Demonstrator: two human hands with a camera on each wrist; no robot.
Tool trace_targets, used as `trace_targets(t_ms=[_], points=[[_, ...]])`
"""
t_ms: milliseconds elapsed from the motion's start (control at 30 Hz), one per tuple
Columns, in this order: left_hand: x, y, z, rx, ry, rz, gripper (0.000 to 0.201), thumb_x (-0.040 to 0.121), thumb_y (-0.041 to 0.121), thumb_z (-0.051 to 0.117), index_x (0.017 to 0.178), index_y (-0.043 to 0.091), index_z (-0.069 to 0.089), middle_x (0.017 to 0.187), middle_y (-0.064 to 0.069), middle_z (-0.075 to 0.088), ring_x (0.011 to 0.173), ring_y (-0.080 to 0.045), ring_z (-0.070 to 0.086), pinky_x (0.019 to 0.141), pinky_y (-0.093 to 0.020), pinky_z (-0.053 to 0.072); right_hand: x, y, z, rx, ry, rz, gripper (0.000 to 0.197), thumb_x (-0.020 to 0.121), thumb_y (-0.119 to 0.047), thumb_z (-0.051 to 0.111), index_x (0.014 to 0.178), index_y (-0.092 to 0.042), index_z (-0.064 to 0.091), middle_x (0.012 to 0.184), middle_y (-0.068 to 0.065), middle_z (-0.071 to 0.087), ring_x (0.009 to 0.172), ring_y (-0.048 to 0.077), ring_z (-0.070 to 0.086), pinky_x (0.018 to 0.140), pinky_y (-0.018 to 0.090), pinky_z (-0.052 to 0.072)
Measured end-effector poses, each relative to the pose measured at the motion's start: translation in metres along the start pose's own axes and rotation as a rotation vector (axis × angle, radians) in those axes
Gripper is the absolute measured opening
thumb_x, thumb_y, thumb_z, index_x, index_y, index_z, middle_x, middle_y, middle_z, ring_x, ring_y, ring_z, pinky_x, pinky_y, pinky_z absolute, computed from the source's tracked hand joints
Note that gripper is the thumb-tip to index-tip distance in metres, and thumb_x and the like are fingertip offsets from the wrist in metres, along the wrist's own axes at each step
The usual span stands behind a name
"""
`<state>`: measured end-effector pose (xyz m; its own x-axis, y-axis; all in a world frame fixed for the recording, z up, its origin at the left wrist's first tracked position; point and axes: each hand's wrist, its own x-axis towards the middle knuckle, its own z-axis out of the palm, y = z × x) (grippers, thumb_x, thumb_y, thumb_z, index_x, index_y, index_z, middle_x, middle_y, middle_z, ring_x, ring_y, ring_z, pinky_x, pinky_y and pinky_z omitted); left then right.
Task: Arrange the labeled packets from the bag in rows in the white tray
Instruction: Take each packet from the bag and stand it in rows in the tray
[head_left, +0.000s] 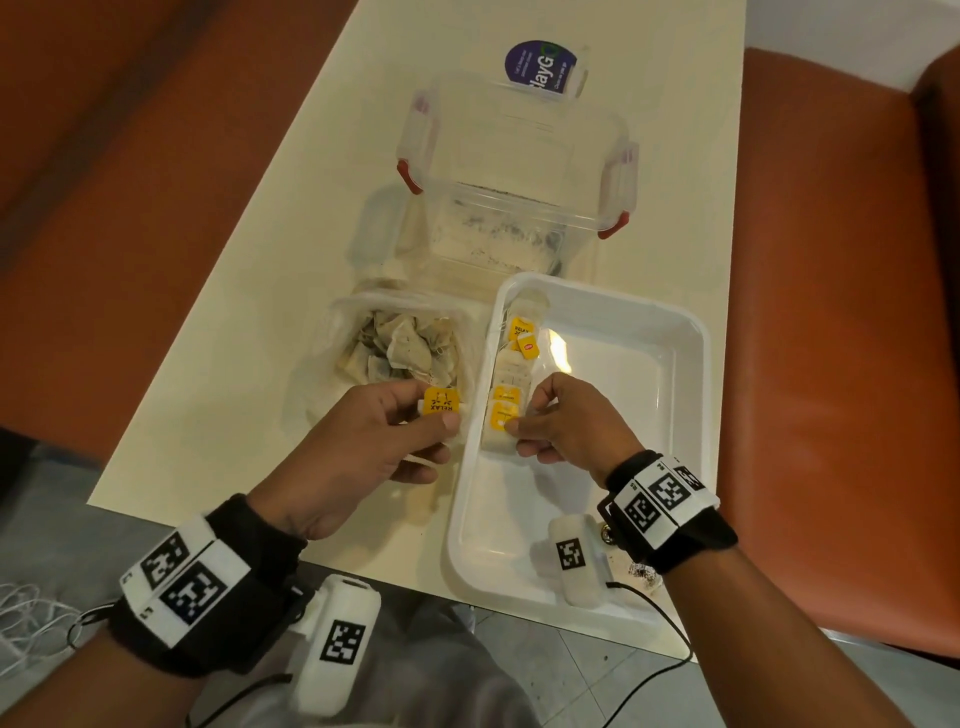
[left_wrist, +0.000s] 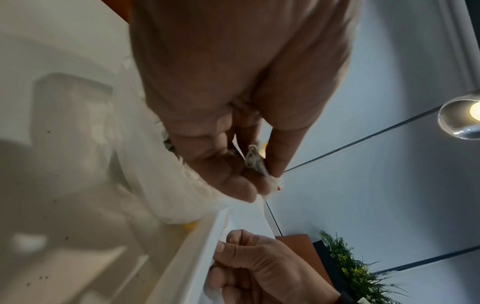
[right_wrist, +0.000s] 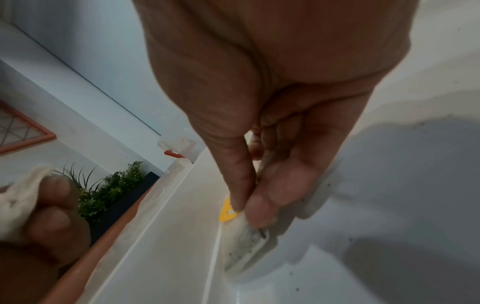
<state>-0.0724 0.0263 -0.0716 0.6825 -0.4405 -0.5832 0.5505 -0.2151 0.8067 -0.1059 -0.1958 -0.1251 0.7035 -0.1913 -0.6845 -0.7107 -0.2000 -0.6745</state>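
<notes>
A clear plastic bag (head_left: 400, 343) full of tea packets lies left of the white tray (head_left: 613, 415). A row of packets with yellow labels (head_left: 514, 364) runs along the tray's left wall. My left hand (head_left: 421, 415) hovers by the bag's near edge and pinches a packet with a yellow label (head_left: 441, 401); its string and pouch (left_wrist: 255, 162) show between the fingers. My right hand (head_left: 524, 423) is inside the tray and pinches the nearest packet (right_wrist: 246, 246) of the row, thumb on its yellow label (head_left: 503, 415), low against the tray floor.
A clear lidded box (head_left: 514, 208) with red clips stands behind the bag and tray, with a purple-labeled item (head_left: 540, 67) beyond it. The cream table (head_left: 260, 312) is flanked by orange seats (head_left: 831, 312). The tray's right part (head_left: 639, 374) holds nothing.
</notes>
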Motion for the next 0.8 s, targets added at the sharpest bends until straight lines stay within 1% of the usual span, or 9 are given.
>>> trace_targets(t_ms=[133,233,333,400,467,533,600,733,800], points=[[0.001,-0.001,0.003,0.054,0.026,0.007,0.01,0.095,0.02,0.064,0.1,0.015,0.069,0.083,0.001,0.069,0.067,-0.01,0.067,0.058,-0.025,0.055,-0.003,-0.003,-0.002,0.032,-0.046,-0.004,0.041,0.083,-0.005,0.078,0.084,-0.017,0.04,0.072,0.007,0.069,0.057,0.012,0.068,0.053,0.021,0.054],[0.0,-0.002,0.005,0.043,0.006,-0.001,0.009,0.095,0.02,0.063,0.1,0.017,0.071,0.082,0.003,0.07,0.07,-0.011,0.067,0.059,-0.026,0.055,-0.001,0.0,-0.001,-0.039,-0.02,-0.001,0.043,0.081,-0.007,0.081,0.08,-0.019,0.039,0.074,0.007,0.072,0.066,0.017,0.073,0.058,0.025,0.057],[0.0,-0.004,0.005,-0.001,-0.021,0.004,0.016,0.094,0.013,0.064,0.106,0.019,0.073,0.08,0.004,0.071,0.075,-0.011,0.068,0.063,-0.025,0.055,-0.002,0.002,0.0,-0.025,-0.015,0.005,0.041,0.081,-0.01,0.081,0.078,-0.018,0.041,0.081,0.012,0.074,0.07,0.019,0.073,0.064,0.028,0.06],[0.001,-0.005,0.005,-0.009,-0.032,0.021,0.021,0.093,0.009,0.065,0.111,0.019,0.071,0.082,0.002,0.072,0.076,-0.012,0.068,0.064,-0.024,0.056,-0.007,0.001,-0.002,-0.006,0.002,-0.009,0.035,0.083,-0.016,0.08,0.079,-0.017,0.045,0.083,0.014,0.075,0.067,0.018,0.072,0.065,0.031,0.057],[0.002,-0.004,0.006,-0.003,-0.039,0.035,0.024,0.092,0.008,0.067,0.114,0.018,0.067,0.083,0.001,0.072,0.075,-0.013,0.069,0.064,-0.025,0.057,-0.018,-0.004,-0.004,-0.057,0.054,-0.052,0.028,0.085,-0.027,0.078,0.083,-0.015,0.053,0.081,0.007,0.075,0.064,0.014,0.069,0.064,0.031,0.054],[0.003,-0.004,0.009,0.023,-0.056,0.056,0.028,0.09,0.007,0.069,0.115,0.017,0.061,0.08,0.0,0.072,0.073,-0.014,0.069,0.066,-0.027,0.058,-0.034,-0.013,-0.005,-0.048,0.071,-0.129,0.026,0.087,-0.035,0.075,0.089,-0.012,0.062,0.078,-0.004,0.07,0.06,0.009,0.065,0.06,0.026,0.05],[0.004,-0.004,0.012,0.044,-0.068,0.082,0.031,0.088,0.007,0.071,0.114,0.017,0.058,0.08,-0.001,0.072,0.074,-0.016,0.069,0.068,-0.029,0.058,-0.052,-0.024,-0.004,0.045,0.006,-0.197,0.025,0.088,-0.036,0.073,0.094,-0.012,0.069,0.08,-0.003,0.069,0.06,0.009,0.062,0.056,0.021,0.047],[0.007,-0.006,0.019,0.139,0.01,0.229,0.029,0.085,0.011,0.077,0.107,0.021,0.061,0.091,0.0,0.074,0.08,-0.016,0.069,0.072,-0.032,0.057,-0.072,-0.03,0.001,0.157,-0.108,-0.152,0.027,0.087,-0.037,0.072,0.096,-0.012,0.07,0.088,0.005,0.077,0.066,0.012,0.067,0.058,0.02,0.05],[0.006,-0.007,0.024,0.206,0.077,0.326,0.026,0.083,0.016,0.079,0.104,0.023,0.065,0.094,0.004,0.074,0.083,-0.01,0.071,0.075,-0.026,0.056,-0.073,-0.027,0.005,0.259,-0.142,-0.096,0.028,0.087,-0.034,0.073,0.099,-0.01,0.07,0.092,0.007,0.077,0.07,0.013,0.069,0.064,0.023,0.052]])
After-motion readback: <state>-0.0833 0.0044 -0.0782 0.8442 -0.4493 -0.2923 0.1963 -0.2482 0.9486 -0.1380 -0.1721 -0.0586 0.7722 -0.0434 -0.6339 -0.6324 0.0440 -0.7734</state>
